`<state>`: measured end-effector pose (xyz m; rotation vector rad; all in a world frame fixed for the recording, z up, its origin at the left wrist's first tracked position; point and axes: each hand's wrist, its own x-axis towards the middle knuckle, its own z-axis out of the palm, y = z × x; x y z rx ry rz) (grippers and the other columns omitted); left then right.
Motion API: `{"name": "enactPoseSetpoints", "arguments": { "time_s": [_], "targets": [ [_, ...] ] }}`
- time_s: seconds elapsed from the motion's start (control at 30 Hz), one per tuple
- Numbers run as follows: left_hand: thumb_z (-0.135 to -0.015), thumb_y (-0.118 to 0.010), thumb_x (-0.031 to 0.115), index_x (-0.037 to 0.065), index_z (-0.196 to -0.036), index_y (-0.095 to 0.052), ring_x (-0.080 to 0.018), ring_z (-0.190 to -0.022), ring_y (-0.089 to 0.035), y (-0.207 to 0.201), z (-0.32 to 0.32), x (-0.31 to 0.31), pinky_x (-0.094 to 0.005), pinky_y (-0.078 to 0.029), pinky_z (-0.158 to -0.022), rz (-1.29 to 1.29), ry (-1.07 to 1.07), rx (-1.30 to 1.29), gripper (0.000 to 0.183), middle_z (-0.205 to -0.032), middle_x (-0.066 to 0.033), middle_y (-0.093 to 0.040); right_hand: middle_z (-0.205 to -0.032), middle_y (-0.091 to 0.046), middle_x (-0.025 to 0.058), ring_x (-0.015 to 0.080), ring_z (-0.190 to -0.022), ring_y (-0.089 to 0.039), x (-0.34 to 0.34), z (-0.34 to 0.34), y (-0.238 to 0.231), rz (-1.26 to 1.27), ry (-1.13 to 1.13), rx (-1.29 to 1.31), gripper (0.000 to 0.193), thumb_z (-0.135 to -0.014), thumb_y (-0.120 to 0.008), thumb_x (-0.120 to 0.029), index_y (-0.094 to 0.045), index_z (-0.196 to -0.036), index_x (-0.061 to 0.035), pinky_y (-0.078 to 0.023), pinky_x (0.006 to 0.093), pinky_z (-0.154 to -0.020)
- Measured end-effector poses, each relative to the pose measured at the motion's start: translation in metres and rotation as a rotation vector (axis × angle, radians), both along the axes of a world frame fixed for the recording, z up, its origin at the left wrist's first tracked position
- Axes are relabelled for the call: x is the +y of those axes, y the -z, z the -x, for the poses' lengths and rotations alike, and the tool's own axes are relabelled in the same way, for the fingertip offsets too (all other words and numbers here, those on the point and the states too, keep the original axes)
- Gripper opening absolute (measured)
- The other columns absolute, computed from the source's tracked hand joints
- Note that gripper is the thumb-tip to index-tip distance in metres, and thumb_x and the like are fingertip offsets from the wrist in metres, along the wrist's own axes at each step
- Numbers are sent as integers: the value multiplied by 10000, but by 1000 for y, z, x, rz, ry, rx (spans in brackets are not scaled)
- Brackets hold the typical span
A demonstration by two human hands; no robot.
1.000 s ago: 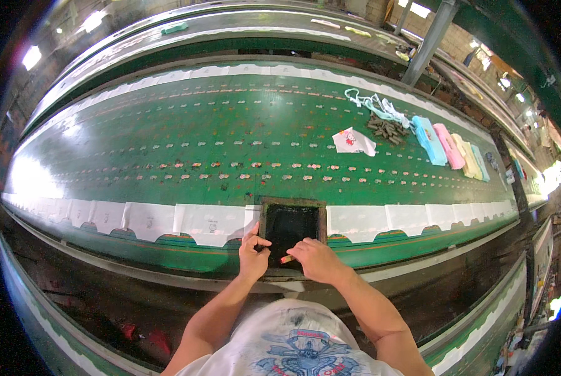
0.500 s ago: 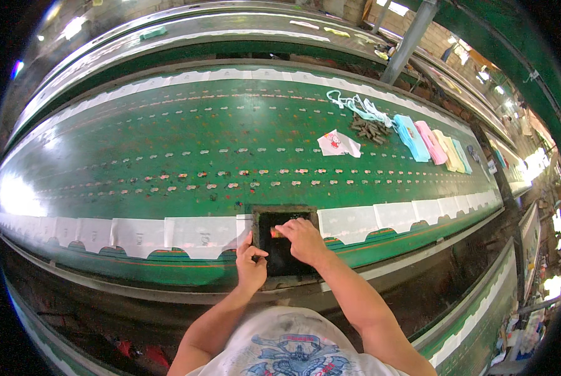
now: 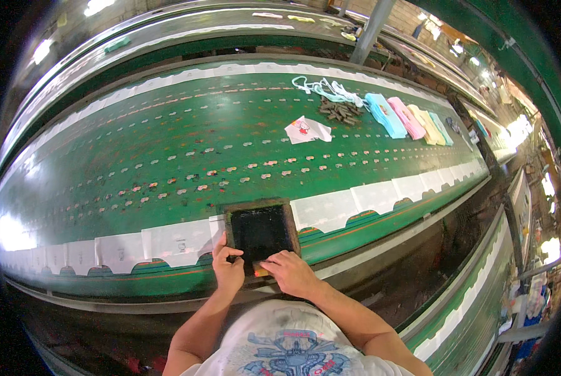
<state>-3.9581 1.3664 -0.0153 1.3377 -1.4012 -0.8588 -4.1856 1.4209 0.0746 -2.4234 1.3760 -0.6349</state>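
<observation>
A small screen-printing frame (image 3: 291,227) with a black mesh (image 3: 259,230) lies on the near edge of the long green table, over the row of white fabric pieces (image 3: 179,243). My left hand (image 3: 229,268) grips the frame's left side, fingers curled against it. Low inside the frame, close to me, my right hand (image 3: 295,274) is closed on a small squeegee (image 3: 261,271), orange and yellowish where it shows. Its blade edge against the mesh is hidden. Part of one white piece pokes out past the frame's upper left corner.
Across the green table (image 3: 167,150) run rows of small printed marks. Farther right lie a printed white cloth (image 3: 308,130), a heap of dark short sticks (image 3: 341,113), pale blue straps (image 3: 330,91) and folded stacks in blue (image 3: 384,115), pink and yellow. A grey post (image 3: 373,31) stands beyond.
My right hand has drawn the squeegee down the mesh toward me, from its upper part to its near end. My left hand stays at the frame. The whole view has turned slightly.
</observation>
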Motion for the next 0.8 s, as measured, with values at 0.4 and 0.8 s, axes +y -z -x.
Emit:
{"name": "enactPoseSetpoints", "arguments": {
  "time_s": [0.4,0.8],
  "targets": [
    [-749,-680,-191,66,-904,-776,-423,-1566,-548,-16,122,6,-502,-417,-1289,125,-3,5,314,-1676,-268,-603,-1260,-748,146,380,-1190,-706,20,123,7,-21,112,-242,436,-880,-743,47,-800,-1302,-46,-591,480,-1038],
    [-784,-722,-186,72,-937,-765,-400,-1556,-569,10,261,9,-478,-446,-1284,36,-31,51,302,-1660,-243,-615,-1319,-740,156,398,-1261,-695,31,267,12,-67,106,-249,415,-896,-747,77,-792,-1293,-37,-587,491,-1091]
  ]
}}
